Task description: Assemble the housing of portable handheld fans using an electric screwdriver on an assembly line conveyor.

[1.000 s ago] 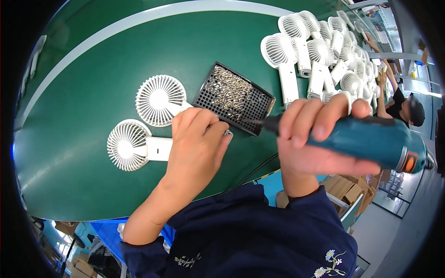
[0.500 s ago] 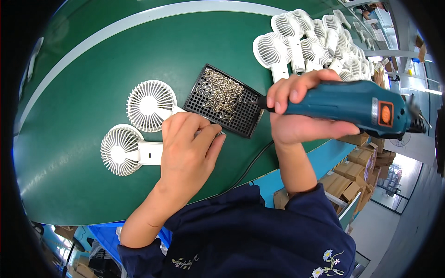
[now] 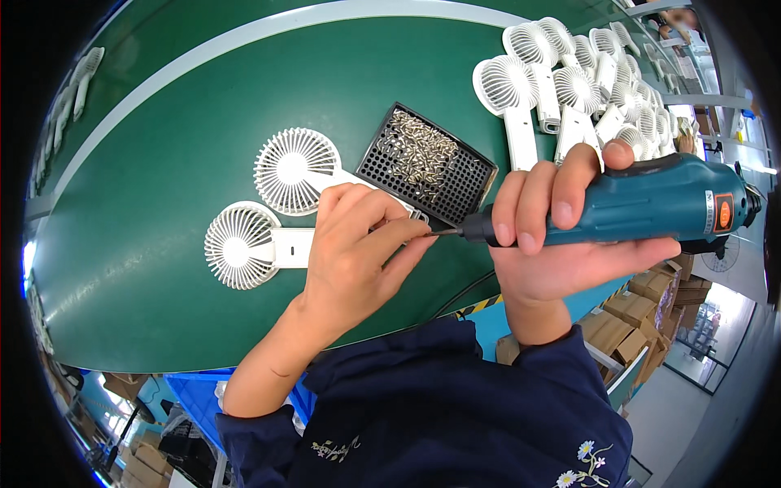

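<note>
My right hand [image 3: 553, 220] is wrapped around a teal electric screwdriver [image 3: 651, 202], its black nose pointing left. The thin bit [image 3: 444, 233] reaches the fingertips of my left hand [image 3: 358, 248]. Thumb and forefinger of that hand are pinched together at the bit's tip; whatever sits between them is too small to make out. Two white handheld fans lie by my left hand. The upper fan [image 3: 295, 169] has its handle running behind my fingers, and its end shows near the bit. The lower fan's [image 3: 241, 246] handle goes under my left hand.
Just beyond my hands, a black perforated tray [image 3: 476, 191] holds a heap of small metal screws [image 3: 419, 154]. Many white fans [image 3: 578, 89] are piled at the far right of the green table [image 3: 163, 163]. A black cable [image 3: 464, 294] crosses the near edge. Cardboard boxes [image 3: 606, 333] stand below right.
The screwdriver has come from over the tray toward me, and its bit now meets my left fingertips. My left hand stays pinched. The whole view has shifted slightly.
</note>
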Motion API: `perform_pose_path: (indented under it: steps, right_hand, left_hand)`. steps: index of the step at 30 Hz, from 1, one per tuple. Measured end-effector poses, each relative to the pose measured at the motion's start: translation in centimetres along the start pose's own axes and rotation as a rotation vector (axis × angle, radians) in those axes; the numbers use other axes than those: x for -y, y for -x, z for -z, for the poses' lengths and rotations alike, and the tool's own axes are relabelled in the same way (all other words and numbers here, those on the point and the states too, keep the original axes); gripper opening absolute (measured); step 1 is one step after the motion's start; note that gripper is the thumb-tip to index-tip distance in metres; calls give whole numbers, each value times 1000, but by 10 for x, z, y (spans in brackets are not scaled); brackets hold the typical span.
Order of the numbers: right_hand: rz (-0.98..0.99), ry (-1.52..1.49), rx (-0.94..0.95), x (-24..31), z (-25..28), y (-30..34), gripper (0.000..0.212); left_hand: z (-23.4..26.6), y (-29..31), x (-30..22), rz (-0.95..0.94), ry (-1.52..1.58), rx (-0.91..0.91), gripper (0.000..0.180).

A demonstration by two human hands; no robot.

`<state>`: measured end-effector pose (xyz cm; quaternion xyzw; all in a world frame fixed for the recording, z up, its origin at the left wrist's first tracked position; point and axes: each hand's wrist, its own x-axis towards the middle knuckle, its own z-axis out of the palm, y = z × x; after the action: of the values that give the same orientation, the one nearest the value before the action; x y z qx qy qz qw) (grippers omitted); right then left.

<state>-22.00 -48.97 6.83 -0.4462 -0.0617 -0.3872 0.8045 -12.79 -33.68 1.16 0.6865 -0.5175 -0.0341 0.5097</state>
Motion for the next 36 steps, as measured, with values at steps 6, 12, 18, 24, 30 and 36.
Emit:
perform_pose_path:
  steps: [6,12,18,24,30,36]
  right_hand:
    - [-29,7,43,5,1,0,83]
    - [-101,-32,271,-2,10,0,86]
    - [97,-14,141,-30,-13,22,94]
    - [5,-31,200,-23,-10,27,69]
    - [4,63,203,-25,-15,29,49]
    - [89,140,185,-33,-20,34,42]
  left_hand:
    - [7,-2,-3,21,12,63,19]
    - [10,-2,0,-51,-30,154,21]
    - [12,-3,-2,39,-63,205,27]
    - [10,-1,-3,67,-61,214,23]
    - [8,-1,-1,56,-37,218,22]
    - [8,1,2,75,-31,230,21]
